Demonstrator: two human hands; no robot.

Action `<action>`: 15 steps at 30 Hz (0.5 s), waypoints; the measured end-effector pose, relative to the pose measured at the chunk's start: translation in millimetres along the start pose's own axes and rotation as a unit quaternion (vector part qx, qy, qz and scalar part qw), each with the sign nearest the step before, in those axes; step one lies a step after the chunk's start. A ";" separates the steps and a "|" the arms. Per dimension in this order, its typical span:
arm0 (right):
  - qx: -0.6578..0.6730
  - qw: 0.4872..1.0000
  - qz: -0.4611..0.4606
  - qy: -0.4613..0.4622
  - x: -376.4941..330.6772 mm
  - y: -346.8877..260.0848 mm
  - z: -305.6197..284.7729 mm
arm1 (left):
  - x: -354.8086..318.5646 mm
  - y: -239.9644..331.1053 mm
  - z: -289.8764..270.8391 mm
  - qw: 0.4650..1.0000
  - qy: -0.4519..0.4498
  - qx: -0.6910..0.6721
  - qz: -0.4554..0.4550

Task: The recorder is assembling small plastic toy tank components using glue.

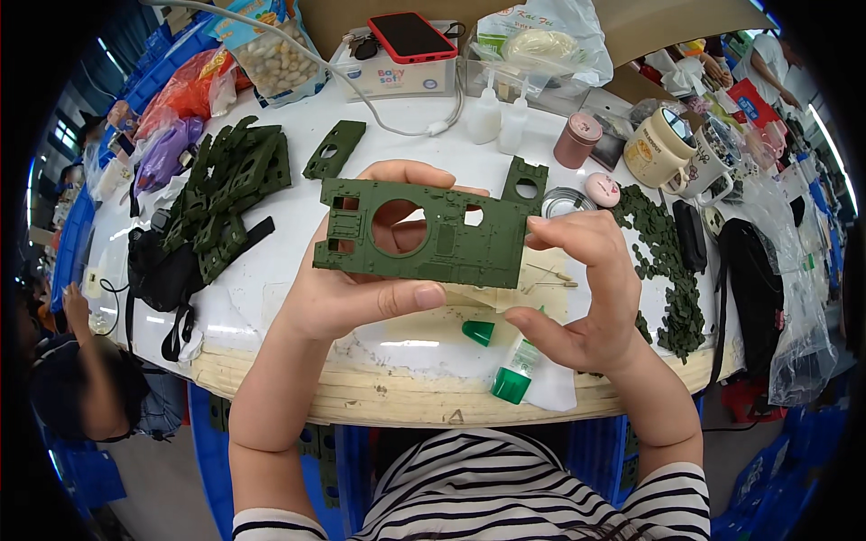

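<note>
A dark green plastic model tank hull part point(474, 257), with one big round hole and a few smaller openings, is raised above the table. My left hand point(347, 302) grips it, thumb along the lower edge and fingers behind. Beside its right end is my right hand point(600, 288), index finger and thumb spread apart; the index fingertip is at the part's corner, and whether it touches I cannot tell. Below lie a small glue bottle point(523, 356) with green ends and a loose green cap point(477, 334). Thin sticks point(550, 275) rest behind my right hand.
Stacked green hull parts point(239, 171) fill the left side, with a single one point(336, 149) behind. Many small green pieces point(681, 307) spread at the right. White squeeze bottles point(484, 115), a pink canister point(577, 140), mugs point(661, 149) and a red-cased phone point(410, 38) stand farther back.
</note>
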State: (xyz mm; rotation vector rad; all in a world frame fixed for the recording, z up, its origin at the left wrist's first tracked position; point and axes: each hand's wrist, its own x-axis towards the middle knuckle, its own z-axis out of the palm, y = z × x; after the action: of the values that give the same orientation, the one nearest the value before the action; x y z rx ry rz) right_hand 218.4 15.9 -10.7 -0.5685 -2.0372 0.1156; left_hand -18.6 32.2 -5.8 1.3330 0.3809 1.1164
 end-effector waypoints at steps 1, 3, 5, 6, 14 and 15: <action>0.001 1.000 0.001 0.002 0.4 -1.2 1.5 | -0.3 -0.3 0.9 1.000 -0.002 -0.002 0.002; 0.001 1.000 0.005 0.005 -0.1 -1.7 2.6 | 0.1 3.0 6.1 0.999 0.028 0.017 -0.033; -0.001 1.000 0.011 0.007 -1.8 -0.8 3.6 | 0.4 5.8 9.2 0.997 0.044 0.022 -0.056; -0.003 1.000 0.011 0.007 -2.3 0.2 4.2 | 0.7 6.6 9.9 0.997 0.046 0.017 -0.061; 0.000 0.998 0.055 -0.026 -5.1 -4.0 -10.6 | 1.4 5.6 8.3 0.999 0.032 0.014 -0.034; 0.038 0.990 0.069 -0.117 -1.6 -6.1 -17.9 | 0.7 3.8 4.3 1.000 0.020 0.000 -0.012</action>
State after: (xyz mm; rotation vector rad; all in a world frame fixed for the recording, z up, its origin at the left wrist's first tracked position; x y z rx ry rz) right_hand 232.1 7.2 -0.9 -0.6733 -2.2083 0.3549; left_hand -16.5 29.7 -1.0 1.3044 0.4253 1.1258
